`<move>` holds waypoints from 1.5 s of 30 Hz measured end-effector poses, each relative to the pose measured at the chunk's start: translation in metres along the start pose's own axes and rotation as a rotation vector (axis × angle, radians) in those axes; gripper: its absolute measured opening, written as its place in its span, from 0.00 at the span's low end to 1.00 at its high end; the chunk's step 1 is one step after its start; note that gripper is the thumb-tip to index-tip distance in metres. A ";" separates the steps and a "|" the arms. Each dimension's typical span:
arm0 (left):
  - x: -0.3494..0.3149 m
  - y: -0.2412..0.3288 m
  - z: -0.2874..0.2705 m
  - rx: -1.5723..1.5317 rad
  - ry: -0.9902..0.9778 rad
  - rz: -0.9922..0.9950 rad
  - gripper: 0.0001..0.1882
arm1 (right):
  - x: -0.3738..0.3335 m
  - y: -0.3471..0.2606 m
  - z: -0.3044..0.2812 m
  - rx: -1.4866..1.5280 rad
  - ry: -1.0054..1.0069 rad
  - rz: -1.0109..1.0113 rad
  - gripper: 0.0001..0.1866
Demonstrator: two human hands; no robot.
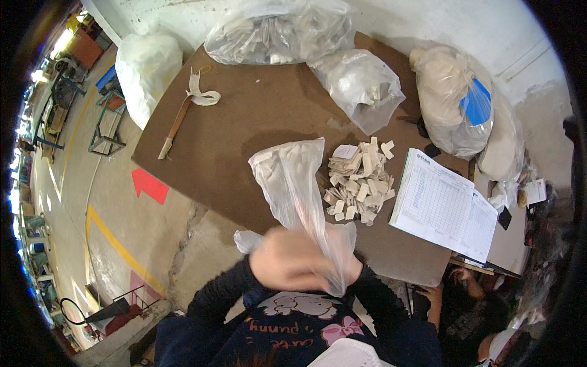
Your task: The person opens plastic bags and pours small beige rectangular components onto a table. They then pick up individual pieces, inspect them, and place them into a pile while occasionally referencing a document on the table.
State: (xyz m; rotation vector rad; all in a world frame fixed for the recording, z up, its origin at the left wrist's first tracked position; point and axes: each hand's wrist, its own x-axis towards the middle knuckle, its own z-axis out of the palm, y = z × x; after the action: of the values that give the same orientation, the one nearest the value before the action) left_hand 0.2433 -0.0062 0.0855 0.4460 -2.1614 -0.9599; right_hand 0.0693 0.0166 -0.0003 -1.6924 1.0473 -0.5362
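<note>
A clear plastic bag (286, 183) with pale pieces in its far end stretches over the near part of the brown table. Its neck is gathered close to my body, where my left hand (282, 260) is closed round it, blurred by motion. My right hand (353, 263) grips the bag's loose end from the other side, its fingers partly covered by the film. Just right of the bag lies a loose pile of small off-white flat pieces (362, 183), with a small paper slip (345, 151) on top.
An open ruled record book (443, 202) lies at the table's right. Filled plastic bags (281, 33) line the back, with more (452, 104) at the right. A stick with a white strip (177, 125) lies far left. A co-worker (474, 312) sits at the lower right.
</note>
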 end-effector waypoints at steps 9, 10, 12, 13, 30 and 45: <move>-0.006 -0.153 -0.062 0.423 0.305 -0.631 0.16 | 0.016 -0.005 0.017 -0.024 0.093 -0.028 0.25; -0.005 -0.148 -0.059 0.281 0.299 -0.680 0.15 | 0.018 -0.006 0.015 -0.023 0.126 -0.040 0.25; -0.013 -0.143 -0.050 0.119 0.319 -0.737 0.14 | 0.028 -0.013 0.010 -0.041 0.200 -0.094 0.25; -0.024 -0.141 -0.053 0.109 0.359 -0.743 0.13 | 0.038 -0.020 0.012 -0.067 0.232 -0.145 0.25; -0.056 -0.106 -0.089 0.814 0.324 -0.486 0.30 | 0.140 -0.021 0.038 -0.372 0.644 -0.482 0.23; -0.048 -0.110 -0.078 0.621 0.654 -0.552 0.23 | 0.096 -0.029 0.018 -0.212 0.471 -0.158 0.07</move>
State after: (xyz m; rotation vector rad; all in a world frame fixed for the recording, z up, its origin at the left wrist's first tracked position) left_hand 0.3359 -0.0912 0.0170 1.4837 -1.6930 -0.2853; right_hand 0.1449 -0.0523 0.0070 -1.8940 1.3465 -0.9900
